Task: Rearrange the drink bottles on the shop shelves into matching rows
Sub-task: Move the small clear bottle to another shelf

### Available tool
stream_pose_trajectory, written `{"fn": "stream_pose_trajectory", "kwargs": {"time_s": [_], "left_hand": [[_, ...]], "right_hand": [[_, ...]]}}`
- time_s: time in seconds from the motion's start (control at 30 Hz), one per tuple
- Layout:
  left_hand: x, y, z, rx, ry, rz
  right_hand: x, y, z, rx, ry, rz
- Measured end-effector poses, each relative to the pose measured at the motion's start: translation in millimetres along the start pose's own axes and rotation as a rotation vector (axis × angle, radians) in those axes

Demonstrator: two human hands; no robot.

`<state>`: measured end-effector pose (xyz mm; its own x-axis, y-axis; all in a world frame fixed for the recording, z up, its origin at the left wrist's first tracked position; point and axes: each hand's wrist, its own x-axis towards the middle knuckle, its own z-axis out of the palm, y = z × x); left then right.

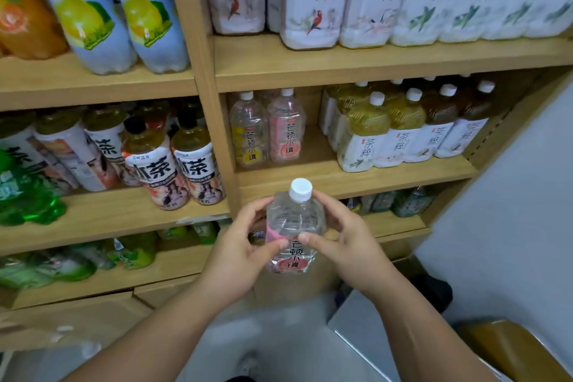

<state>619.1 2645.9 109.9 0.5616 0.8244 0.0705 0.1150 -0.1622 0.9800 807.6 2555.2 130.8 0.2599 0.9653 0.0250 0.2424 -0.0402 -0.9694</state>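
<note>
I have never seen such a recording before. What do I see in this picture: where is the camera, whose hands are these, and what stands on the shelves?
There is no machine. A person wears a camera on the head; it looks forward and down. The left hand and the right hand together hold a clear bottle with a white cap and pink label, upright, before wooden shelves. On the middle shelf stand a yellow-label bottle and a pink-label bottle of the same kind, and to their right white-capped tea bottles. In the left compartment stand black-capped tea bottles.

Wooden shelving (341,62), pale grey floor (279,335)
</note>
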Motion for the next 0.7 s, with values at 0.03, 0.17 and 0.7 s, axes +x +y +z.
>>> {"fn": "stream_pose_trajectory", "kwargs": {"time_s": [0.03,0.17,0.7], "left_hand": [[4.0,-1.8,6.4,0.0,0.006,-0.004],[27.6,-7.9,20.0,0.012,0.02,-0.019],[159.4,-15.2,22.1,0.151,0.047,-0.036]], "right_hand": [[2.7,3.9,-6.3,0.01,0.001,0.013],[26.9,13.1,-26.6,-0.05,-0.019,0.043],[159.7,21.4,-62.0,-0.198,-0.042,0.066]]}}
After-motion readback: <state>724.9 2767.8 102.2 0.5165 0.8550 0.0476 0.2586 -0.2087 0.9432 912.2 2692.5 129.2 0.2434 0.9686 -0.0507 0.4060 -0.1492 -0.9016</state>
